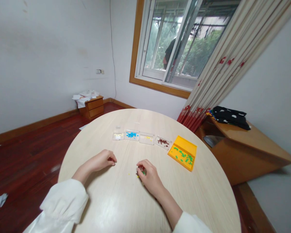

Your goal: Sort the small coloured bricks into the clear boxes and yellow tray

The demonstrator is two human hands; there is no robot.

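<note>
Apparently grasping tiny brown-and-green pieces (137, 174) with right hand (150, 176), below frame centre; with left hand (102, 160) curled at centre-left, cannot tell contents.

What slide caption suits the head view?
Right hand at colorful pieces, left hand nearby, containers beyond on a round table.

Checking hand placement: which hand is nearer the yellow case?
Right. The right hand is left of the yellow case and closer to the wearer; the left hand is well farther left, beyond the right hand.
</note>
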